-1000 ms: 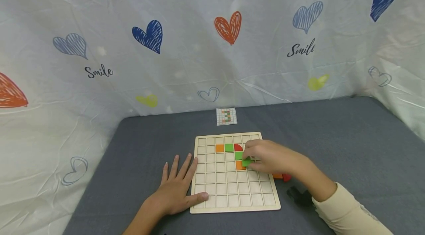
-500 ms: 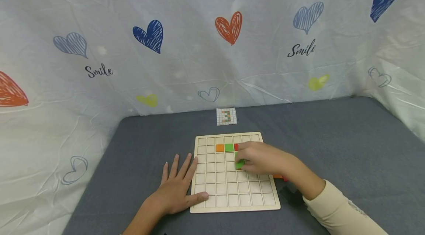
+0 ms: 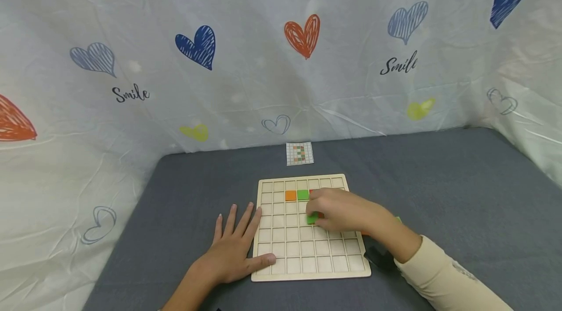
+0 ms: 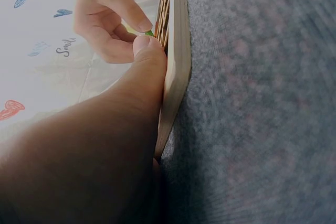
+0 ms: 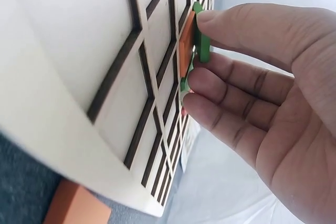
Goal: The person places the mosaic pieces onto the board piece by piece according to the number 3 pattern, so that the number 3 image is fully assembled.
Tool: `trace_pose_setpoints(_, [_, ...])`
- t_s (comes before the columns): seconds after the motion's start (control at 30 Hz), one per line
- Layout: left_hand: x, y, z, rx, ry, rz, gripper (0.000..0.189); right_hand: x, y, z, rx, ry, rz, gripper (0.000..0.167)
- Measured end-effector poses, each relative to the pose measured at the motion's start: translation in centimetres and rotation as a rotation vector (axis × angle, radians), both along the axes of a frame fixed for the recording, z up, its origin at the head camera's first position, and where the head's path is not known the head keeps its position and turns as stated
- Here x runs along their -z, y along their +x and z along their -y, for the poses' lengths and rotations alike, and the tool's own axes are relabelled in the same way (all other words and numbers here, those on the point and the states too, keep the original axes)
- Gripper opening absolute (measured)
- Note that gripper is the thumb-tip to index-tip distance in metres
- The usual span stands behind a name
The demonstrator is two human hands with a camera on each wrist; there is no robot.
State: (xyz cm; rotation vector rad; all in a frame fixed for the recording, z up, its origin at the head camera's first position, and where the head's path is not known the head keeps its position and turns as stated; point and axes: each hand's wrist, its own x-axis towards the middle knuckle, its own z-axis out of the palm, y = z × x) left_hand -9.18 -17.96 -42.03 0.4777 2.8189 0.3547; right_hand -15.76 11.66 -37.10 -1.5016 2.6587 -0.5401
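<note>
My right hand [image 3: 340,209] pinches a green tile [image 3: 311,218] between thumb and fingers, close over the wooden grid board [image 3: 307,266]. In the right wrist view that green tile [image 5: 202,35] stands tilted against an orange tile [image 5: 186,48] set in the grid. Along the board's upper part lie an orange tile [image 3: 291,196], a second green tile [image 3: 303,195] and a sliver of red tile; the hand covers other tiles below these. My left hand [image 3: 232,252] lies spread at the board's left edge, its thumb [image 4: 149,56] resting on the frame.
Behind the board lies a small card [image 3: 300,154] printed with a coloured grid pattern. An orange piece [image 5: 79,205] rests on the dark cloth [image 3: 210,179] beside the board's right edge, partly under the right forearm. A white curtain [image 3: 246,81] with hearts hangs behind.
My right hand has moved left across the board with the green tile, from the right side of the orange tile to its left. The left hand has stayed in place.
</note>
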Motion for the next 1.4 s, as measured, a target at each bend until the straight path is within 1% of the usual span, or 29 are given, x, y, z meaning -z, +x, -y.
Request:
trace_pose_setpoints(0.17, [-0.1, -0.1, 0.0, -0.004, 0.002, 0.003, 0.111, 0.1, -0.2, 0.5, -0.006, 0.01, -0.02, 0.016])
trace_pose_setpoints(0.3, [-0.1, 0.0, 0.0, -0.005, 0.006, 0.007, 0.111, 0.0, -0.2, 0.7, -0.006, 0.008, -0.019, 0.018])
trace_pose_setpoints(0.67, [-0.1, 0.0, 0.0, 0.002, 0.002, 0.004, 0.111, 0.2, -0.1, 1.6, -0.009, 0.011, -0.018, 0.018])
trace_pose_setpoints(1.1, [-0.1, -0.1, 0.1, 0.004, 0.006, 0.0, 0.111, 0.0, -0.1, 2.2, 0.014, 0.047, -0.01, 0.019])
trace_pose_setpoints(1.4, [0.0, -0.1, 0.1, 0.008, 0.0, 0.002, 0.111, 0.1, 0.1, 2.2, 0.002, 0.024, -0.027, 0.024])
